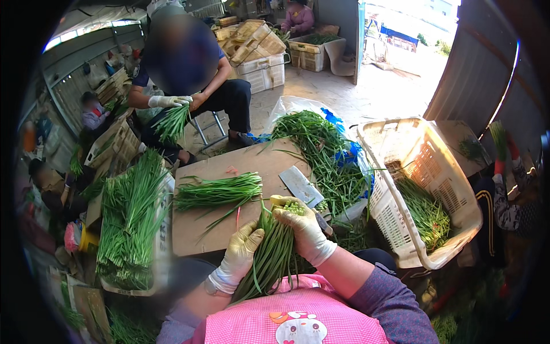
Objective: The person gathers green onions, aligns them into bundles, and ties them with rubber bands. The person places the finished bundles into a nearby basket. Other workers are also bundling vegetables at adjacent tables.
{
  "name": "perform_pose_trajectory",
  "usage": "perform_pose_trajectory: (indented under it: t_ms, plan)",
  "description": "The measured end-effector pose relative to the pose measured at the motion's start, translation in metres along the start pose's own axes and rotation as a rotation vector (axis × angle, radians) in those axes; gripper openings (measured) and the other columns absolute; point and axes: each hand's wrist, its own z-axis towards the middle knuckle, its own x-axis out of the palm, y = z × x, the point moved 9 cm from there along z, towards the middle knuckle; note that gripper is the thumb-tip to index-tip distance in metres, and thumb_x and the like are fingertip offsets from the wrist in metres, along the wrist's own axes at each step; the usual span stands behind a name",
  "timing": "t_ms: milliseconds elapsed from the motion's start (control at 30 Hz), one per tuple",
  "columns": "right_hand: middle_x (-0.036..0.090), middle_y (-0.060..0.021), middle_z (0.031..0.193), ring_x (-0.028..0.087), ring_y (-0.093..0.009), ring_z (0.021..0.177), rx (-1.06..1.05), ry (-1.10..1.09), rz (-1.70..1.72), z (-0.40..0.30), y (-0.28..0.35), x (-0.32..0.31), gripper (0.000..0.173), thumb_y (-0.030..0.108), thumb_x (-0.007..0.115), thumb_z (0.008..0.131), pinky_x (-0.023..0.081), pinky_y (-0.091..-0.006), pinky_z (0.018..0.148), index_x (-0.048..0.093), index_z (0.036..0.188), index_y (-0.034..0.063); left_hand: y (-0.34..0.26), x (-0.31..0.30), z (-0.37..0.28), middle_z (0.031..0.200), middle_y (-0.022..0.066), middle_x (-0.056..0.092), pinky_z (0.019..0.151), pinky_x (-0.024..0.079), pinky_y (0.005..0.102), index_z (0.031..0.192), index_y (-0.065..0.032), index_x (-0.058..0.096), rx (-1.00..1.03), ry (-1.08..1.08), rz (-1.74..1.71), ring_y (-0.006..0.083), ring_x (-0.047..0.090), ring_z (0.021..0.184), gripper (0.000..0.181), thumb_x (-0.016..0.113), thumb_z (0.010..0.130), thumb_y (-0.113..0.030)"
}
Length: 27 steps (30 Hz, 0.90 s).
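Both of my hands wear pale, stained gloves. My right hand point(303, 223) is closed around a bunch of green garlic chives point(273, 253), close to its pale cut ends. The leaves hang down towards my pink checked apron point(296, 318). My left hand point(242, 247) is at the bunch's left side, its thumb and fingers pinching a thin red tie point(238, 217) that sticks up. Beyond my hands, another chive bunch point(221, 191) lies across a brown board point(202, 236). A wide cleaver blade point(300, 185) rests on the board's right side, its handle point(323, 224) beside my right hand.
On the left is a crate point(162, 241) heaped with chives point(129, 223). Loose leaves point(318, 150) fill a plastic bag behind the board. A pale crate point(451, 193) at right holds more chives point(423, 210). Across the board sits a co-worker point(184, 64) holding chives; others work around.
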Motion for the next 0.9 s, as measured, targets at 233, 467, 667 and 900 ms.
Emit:
perform_pose_trajectory:
  t_ms: [233, 467, 667, 900]
  plan:
    - [0.061, -0.0099, 0.123, 0.063, -0.018, 0.105, 0.216, 0.274, 0.116, -0.011, -0.012, 0.03, 0.067, 0.004, 0.074, 0.086, 0.052, -0.0302, 0.092, 0.042, 0.144, 0.0049, 0.038, -0.003, -0.003, 0.11, 0.0064, 0.071, 0.088, 0.052, 0.025, 0.12, 0.0036, 0.065, -0.171, 0.056, -0.117, 0.0113, 0.066, 0.095, 0.026, 0.053, 0.101, -0.008]
    - [0.064, -0.006, 0.091, 0.066, -0.017, 0.083, 0.089, 0.233, -0.108, -0.015, 0.007, 0.035, 0.043, 0.007, 0.073, 0.086, 0.054, -0.0297, 0.078, 0.058, 0.126, -0.0012, 0.038, -0.001, -0.007, 0.104, 0.004, 0.07, 0.086, 0.052, 0.0251, 0.117, 0.0021, 0.066, -0.303, 0.051, -0.261, 0.0107, 0.065, 0.092, 0.025, 0.058, 0.098, -0.01]
    - [0.066, -0.0055, 0.093, 0.065, -0.013, 0.081, -0.221, 0.115, -0.297, -0.016, 0.039, 0.04, 0.043, 0.004, 0.069, 0.089, 0.054, -0.0264, 0.075, 0.058, 0.13, 0.0009, -0.021, 0.039, 0.001, 0.144, 0.0143, 0.044, 0.113, 0.034, 0.0366, 0.153, 0.0014, 0.023, -0.033, 0.356, 0.001, 0.0236, 0.041, 0.136, 0.108, 0.084, 0.076, -0.045]
    - [0.067, -0.0065, 0.093, 0.063, -0.014, 0.08, -0.191, 0.038, -0.037, -0.022, 0.019, 0.038, 0.019, 0.007, 0.066, 0.093, 0.053, -0.0281, 0.075, 0.061, 0.11, 0.0003, 0.019, 0.052, 0.002, 0.141, 0.0148, 0.048, 0.111, 0.038, 0.037, 0.143, 0.0006, 0.032, -0.012, 0.253, 0.273, 0.0224, 0.047, 0.131, 0.095, 0.088, 0.07, -0.023]
